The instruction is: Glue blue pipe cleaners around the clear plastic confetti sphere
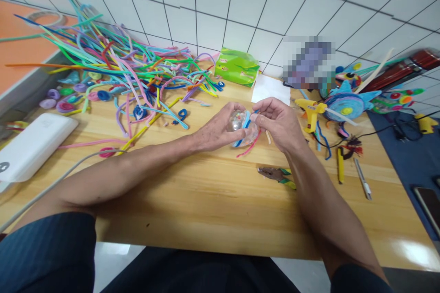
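Observation:
Over the middle of the table, my left hand (220,129) is closed around a clear plastic ball (236,121). Light blue and dark blue pipe cleaners (246,120) run in a band across the ball. Thumb and fingers of my right hand (273,121) pinch the dark blue pipe cleaner at the ball's upper right side. A pink-red strand (248,150) hangs out below the ball. My fingers hide part of the ball, so what lies inside it is hard to make out.
Loose pipe cleaners (137,68) heap at the back left, near a white power bank (36,146). A green tissue pack (237,67) stands by the wall. Pliers (275,174), a yellow glue gun (311,112), a yellow cutter (340,165) and a blue fish craft (347,103) lie rightward.

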Action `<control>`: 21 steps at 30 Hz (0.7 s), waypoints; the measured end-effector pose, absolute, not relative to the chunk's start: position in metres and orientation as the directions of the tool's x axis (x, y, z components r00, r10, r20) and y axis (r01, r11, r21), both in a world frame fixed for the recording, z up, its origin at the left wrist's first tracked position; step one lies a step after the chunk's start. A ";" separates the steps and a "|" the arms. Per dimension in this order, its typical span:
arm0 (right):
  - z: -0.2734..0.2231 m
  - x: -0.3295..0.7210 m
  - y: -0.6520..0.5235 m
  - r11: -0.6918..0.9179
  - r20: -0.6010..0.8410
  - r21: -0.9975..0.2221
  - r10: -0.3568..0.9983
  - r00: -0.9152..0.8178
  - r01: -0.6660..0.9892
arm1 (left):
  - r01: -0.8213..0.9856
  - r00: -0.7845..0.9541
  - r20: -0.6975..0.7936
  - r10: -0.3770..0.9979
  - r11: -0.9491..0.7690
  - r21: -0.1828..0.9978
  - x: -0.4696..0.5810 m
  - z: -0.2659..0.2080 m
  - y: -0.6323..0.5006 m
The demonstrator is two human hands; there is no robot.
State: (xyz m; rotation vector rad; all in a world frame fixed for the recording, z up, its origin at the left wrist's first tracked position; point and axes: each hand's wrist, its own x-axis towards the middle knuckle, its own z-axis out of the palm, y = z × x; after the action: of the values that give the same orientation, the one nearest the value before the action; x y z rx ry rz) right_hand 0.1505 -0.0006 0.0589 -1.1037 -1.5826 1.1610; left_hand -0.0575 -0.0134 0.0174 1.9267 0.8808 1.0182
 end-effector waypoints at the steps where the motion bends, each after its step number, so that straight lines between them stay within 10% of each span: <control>1: 0.059 0.151 0.000 0.174 0.134 -0.972 0.962 -0.239 0.158 | 0.210 0.444 0.352 0.824 -0.478 0.853 -0.058 0.015 -0.012; 21: 0.059 0.145 -0.007 0.139 0.081 -0.974 0.950 -0.302 0.178 | 0.166 0.466 0.332 0.820 -0.450 0.877 -0.060 0.019 -0.014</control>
State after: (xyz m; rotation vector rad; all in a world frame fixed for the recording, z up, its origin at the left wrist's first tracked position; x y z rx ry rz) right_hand 0.1454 -0.0071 0.0591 -1.1117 -1.6289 1.2366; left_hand -0.0601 -0.0140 0.0187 1.8942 0.8256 1.0059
